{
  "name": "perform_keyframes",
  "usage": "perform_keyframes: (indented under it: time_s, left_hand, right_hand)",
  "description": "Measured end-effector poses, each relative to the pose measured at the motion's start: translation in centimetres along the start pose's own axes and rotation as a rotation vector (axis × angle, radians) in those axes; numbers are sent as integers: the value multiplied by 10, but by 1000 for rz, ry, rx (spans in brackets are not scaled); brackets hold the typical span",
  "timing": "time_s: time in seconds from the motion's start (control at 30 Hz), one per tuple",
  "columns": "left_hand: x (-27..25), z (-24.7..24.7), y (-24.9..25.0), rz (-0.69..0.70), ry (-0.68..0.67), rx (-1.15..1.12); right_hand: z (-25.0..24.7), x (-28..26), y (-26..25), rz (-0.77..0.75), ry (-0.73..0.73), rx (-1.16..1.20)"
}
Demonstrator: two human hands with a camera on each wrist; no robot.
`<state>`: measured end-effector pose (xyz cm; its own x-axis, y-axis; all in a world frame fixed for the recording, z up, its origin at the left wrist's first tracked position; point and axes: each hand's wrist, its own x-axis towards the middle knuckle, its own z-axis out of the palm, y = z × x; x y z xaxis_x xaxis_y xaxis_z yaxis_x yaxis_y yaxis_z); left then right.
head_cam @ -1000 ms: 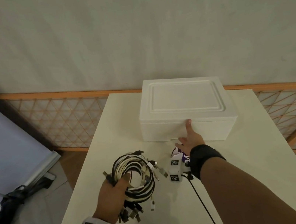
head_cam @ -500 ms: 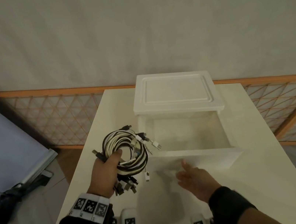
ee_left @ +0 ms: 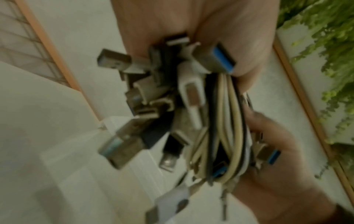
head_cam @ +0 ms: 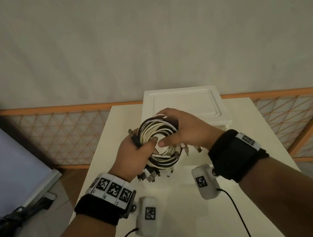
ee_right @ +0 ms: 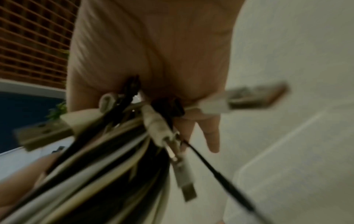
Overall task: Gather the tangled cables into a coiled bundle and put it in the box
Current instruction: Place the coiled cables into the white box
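Observation:
A coiled bundle of black and white cables [head_cam: 157, 136] hangs in the air just in front of the white foam box [head_cam: 225, 122]. My left hand [head_cam: 134, 152] grips the coil's left side, thumb through the ring. My right hand [head_cam: 182, 128] curls over the coil's top right. USB plugs [head_cam: 150, 175] dangle below the coil. The box's lid [head_cam: 184, 102] lies slid back over its far part; the opening is mostly hidden behind my hands. The left wrist view shows the cables [ee_left: 220, 121] and plugs close up, blurred. The right wrist view shows the cables [ee_right: 114, 159] under my palm.
The box stands at the far end of a white table [head_cam: 189, 226]. An orange lattice fence [head_cam: 62, 137] runs behind the table. A grey board [head_cam: 4, 162] leans at the left. Thin black leads [head_cam: 237, 208] trail from the wrist cameras over the table.
The box's lid was pushed back and the box opened. My left hand carried the coil up and forward toward the box, and my right hand left the box and took hold of the coil.

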<state>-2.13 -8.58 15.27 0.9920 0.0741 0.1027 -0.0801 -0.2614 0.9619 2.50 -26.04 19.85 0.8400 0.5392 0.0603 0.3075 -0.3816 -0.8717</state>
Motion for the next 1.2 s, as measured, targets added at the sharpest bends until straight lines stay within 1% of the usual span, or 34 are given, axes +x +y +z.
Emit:
perform_keyframes:
  time_s: [0.07, 0.13, 0.17, 0.2, 0.27, 0.33, 0.4, 0.5, 0.57, 0.63, 0.7, 0.77, 0.83, 0.9, 0.97, 1.0, 1.07, 1.1, 1.17, 1.2]
  left_hand:
    - [9, 0, 3, 22, -5, -38]
    - [17, 3, 1, 15, 6, -101]
    - [21, 6, 0, 10, 23, -124]
    - [25, 9, -2, 4, 38, -149]
    - [34, 17, -6, -18, 37, -209]
    - [43, 24, -10, -45, -7, -260]
    - [49, 26, -16, -97, -92, -298]
    - [52, 21, -34, -232, -188, -337]
    - [53, 17, -50, -303, -209, -318]
    - [56, 16, -66, -419, -203, -289]
    - [61, 17, -80, -496, -169, -176]
    - [70, 18, -99, -507, -122, 23]
    - [75, 18, -110, -526, -89, 126]
    - [70, 20, -111, -481, -129, 177]
    - [61, 23, -113, -339, -190, 320]
    - [56, 25, -116, -264, -196, 371]
    - [45, 26, -116, -169, -164, 432]
    - [40, 24, -116, -117, -133, 502]
    - [34, 21, -117, 10, -92, 718]
    - [33, 18, -119, 91, -56, 783]
  right_hand:
    - [1, 0, 7, 36, 92, 218]
    - [5, 0, 11, 55, 143, 424]
    - [7, 2, 13, 64, 170, 474]
    - [9, 5, 15, 72, 205, 475]
    - [7, 13, 21, 90, 266, 391]
    - [0, 21, 28, 116, 276, 316]
    - [-10, 28, 35, 137, 242, 252]
    - [-20, 42, 48, 186, 215, 185]
    - [-21, 53, 62, 219, 181, 172]
    - [-16, 65, 79, 240, 107, 102]
    - [-9, 79, 95, 243, 35, -61]
    - [-3, 91, 111, 239, -15, -215]
    - [1, 98, 125, 222, -81, -295]
    - [5, 101, 136, 195, -188, -355]
    - [8, 108, 145, 141, -286, -413]
    - [10, 112, 147, 117, -324, -436]
    - [11, 120, 151, 103, -404, -465]
    - [12, 124, 154, 108, -443, -483]
    - [13, 128, 156, 124, -516, -519]
    - [16, 130, 157, 142, -544, -541]
